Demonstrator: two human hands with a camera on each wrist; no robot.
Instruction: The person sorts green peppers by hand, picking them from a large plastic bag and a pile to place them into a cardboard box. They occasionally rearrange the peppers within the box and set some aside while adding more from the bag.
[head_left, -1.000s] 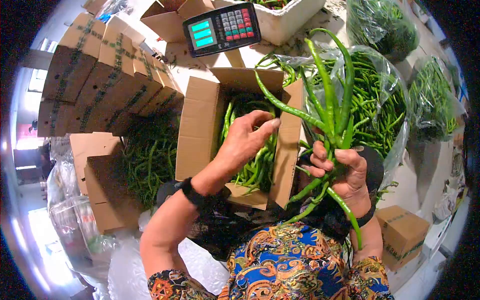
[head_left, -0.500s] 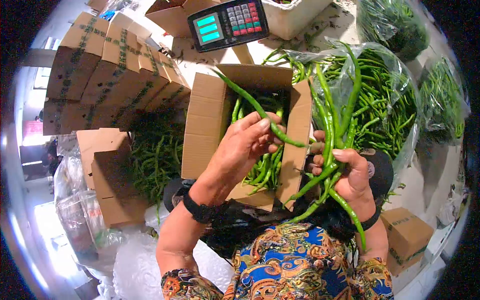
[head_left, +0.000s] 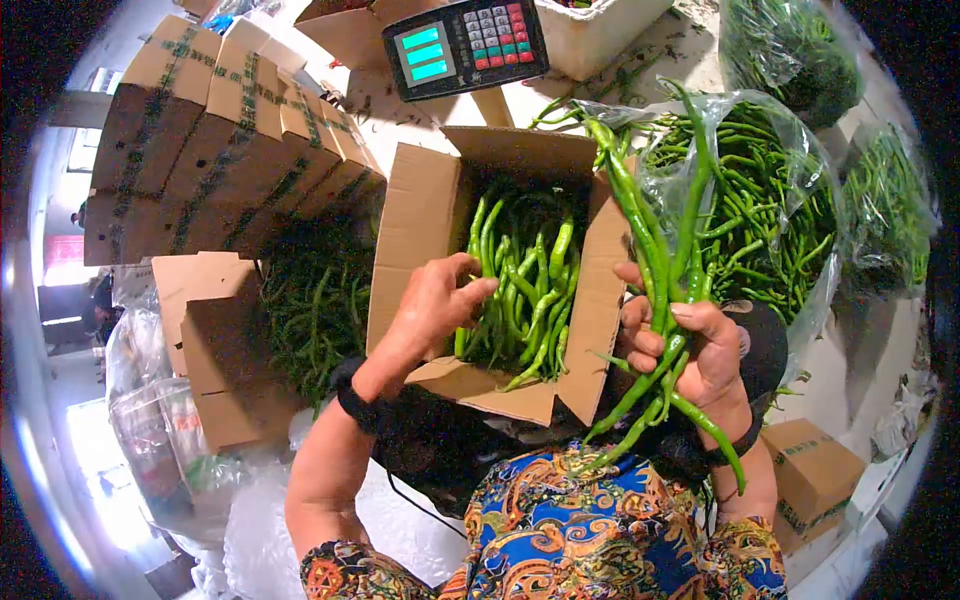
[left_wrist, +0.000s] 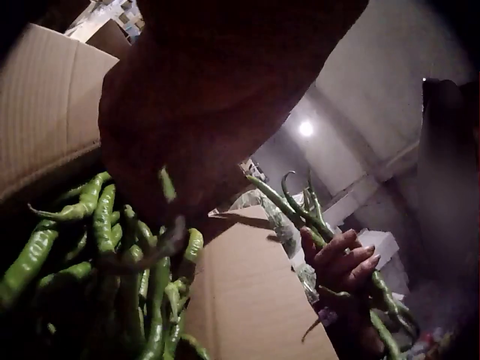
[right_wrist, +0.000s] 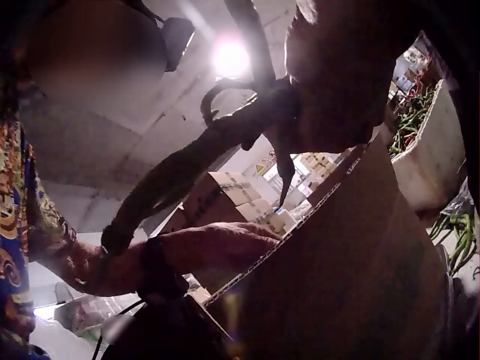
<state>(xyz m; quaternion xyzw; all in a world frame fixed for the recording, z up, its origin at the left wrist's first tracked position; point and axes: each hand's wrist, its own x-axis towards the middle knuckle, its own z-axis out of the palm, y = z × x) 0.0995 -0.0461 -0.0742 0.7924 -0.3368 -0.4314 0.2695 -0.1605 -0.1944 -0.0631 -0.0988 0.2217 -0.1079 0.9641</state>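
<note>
My right hand point(head_left: 700, 350) grips a bunch of long green chili peppers point(head_left: 655, 260), their ends sticking out above and below the fist. My left hand point(head_left: 430, 310) is bent over the left inner side of the open cardboard box point(head_left: 410, 220), thumb and index finger apart. Green chili peppers point(head_left: 520, 295) lie lengthwise in that box. One green pepper point(head_left: 460, 342) shows just below the left hand's palm; I cannot tell whether the hidden fingers hold it. In the left wrist view, a short green piece of pepper point(left_wrist: 166, 184) shows against the dark hand.
Right of the box, a clear plastic bag point(head_left: 820, 190) bulges with green peppers. A scale display point(head_left: 465, 48) stands behind the box. Stacked cartons point(head_left: 200, 130) rise at the left, above more dark green peppers point(head_left: 315, 300). A small closed carton point(head_left: 810, 470) sits at the lower right.
The left hand held up a single pepper near the bunch half a second ago, then moved left and down to the box's left side. The right hand keeps its grip on the bunch.
</note>
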